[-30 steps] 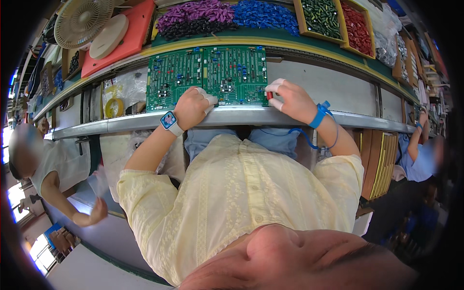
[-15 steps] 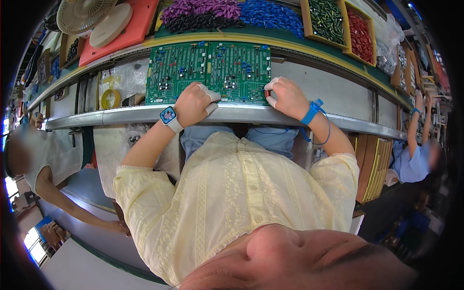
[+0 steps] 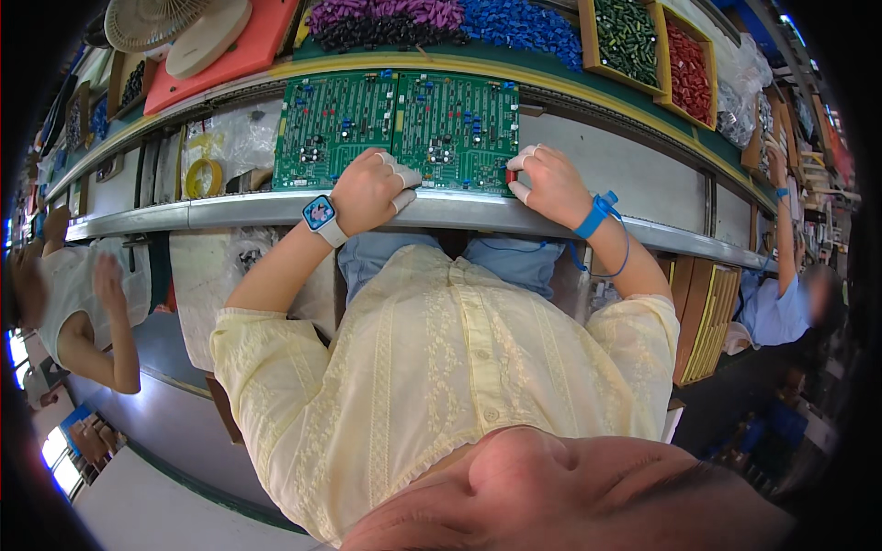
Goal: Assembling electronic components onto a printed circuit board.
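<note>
Two green circuit boards (image 3: 335,124) lie side by side, filled with small blue, black and red parts. My left hand (image 3: 367,191) is closed at the near edge of the boards, close to where they meet. White finger cots cover its fingertips; whatever they pinch, if anything, is hidden. At the near right corner of the right board, my right hand (image 3: 551,188), also in white finger cots, pinches a small red component (image 3: 512,174). A blue wrist strap (image 3: 597,213) with a cord circles my right wrist.
A metal rail (image 3: 459,208) runs along the near edge. Beyond the boards lie piles of purple (image 3: 386,13), black (image 3: 367,35) and blue components (image 3: 519,28), plus boxes of green (image 3: 625,41) and red ones (image 3: 689,78). Yellow tape (image 3: 204,176) lies left. Co-workers (image 3: 92,303) sit at both sides.
My hands stay in nearly the same place at the boards. The co-worker on the left has raised a lowered arm. The view has shifted slightly.
</note>
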Available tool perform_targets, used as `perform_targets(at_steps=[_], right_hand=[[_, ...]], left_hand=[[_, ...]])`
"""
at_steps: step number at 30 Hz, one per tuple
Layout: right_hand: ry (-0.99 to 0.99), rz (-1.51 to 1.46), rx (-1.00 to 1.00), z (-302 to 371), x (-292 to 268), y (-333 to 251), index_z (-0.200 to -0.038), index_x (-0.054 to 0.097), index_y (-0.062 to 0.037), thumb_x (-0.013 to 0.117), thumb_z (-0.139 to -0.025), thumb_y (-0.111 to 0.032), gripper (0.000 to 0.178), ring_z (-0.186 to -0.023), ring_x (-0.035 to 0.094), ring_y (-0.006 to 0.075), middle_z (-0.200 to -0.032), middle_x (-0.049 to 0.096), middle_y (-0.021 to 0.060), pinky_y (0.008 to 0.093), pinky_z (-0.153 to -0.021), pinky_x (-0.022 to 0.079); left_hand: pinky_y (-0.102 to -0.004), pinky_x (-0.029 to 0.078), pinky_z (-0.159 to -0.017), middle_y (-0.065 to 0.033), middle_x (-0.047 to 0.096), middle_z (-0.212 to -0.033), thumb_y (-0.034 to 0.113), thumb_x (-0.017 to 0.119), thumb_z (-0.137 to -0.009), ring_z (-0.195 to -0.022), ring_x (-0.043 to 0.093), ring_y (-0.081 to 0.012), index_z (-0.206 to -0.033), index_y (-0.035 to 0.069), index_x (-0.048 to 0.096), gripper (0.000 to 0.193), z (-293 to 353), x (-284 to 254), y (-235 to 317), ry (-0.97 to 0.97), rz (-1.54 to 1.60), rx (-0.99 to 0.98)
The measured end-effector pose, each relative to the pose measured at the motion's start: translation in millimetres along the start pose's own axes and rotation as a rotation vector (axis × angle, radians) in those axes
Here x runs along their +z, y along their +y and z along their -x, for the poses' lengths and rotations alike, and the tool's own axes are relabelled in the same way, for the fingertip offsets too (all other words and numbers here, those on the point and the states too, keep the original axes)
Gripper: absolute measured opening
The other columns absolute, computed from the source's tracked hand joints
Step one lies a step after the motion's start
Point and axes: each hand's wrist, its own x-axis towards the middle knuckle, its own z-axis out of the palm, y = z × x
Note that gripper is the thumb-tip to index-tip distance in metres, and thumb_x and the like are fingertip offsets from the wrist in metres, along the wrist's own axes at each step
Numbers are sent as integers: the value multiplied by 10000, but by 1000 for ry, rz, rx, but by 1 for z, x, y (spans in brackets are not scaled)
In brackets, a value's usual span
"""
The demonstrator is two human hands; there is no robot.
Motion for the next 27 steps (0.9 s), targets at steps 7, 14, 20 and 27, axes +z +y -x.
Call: perform_targets(at_steps=[7,14,20,27], right_hand=[[-30,100,4,-4,-4,-2,-834,597,-48,656,-662,-110,193,-819,538,280,-838,582,95,371,-727,434],[290,219,462,-56,-86,145,-959,610,-66,590,-751,-182,239,-853,583,323,-897,610,167,413,-750,465],[212,199,561,-82,-87,250,-1202,493,-107,549,-841,-213,381,-943,547,357,-1043,575,204,452,-807,452],[281,155,695,-87,-88,251,-1139,547,-91,543,-845,-211,318,-963,545,350,-1030,588,186,453,-820,449]], left_hand=[[-410,410,-867,-69,628,-804,167,675,-687,-776,566,-255,-898,89,643,227,-3,-2,0,-16,10,4],[-385,419,-790,-85,620,-781,185,662,-698,-759,561,-261,-905,70,631,239,-5,-19,8,-28,20,-13],[-354,427,-747,-91,627,-762,161,655,-700,-731,562,-254,-874,53,636,206,-23,-30,7,66,12,-1],[-362,432,-731,-96,626,-822,111,655,-696,-741,558,-272,-892,47,620,209,-37,-30,2,50,21,20]])
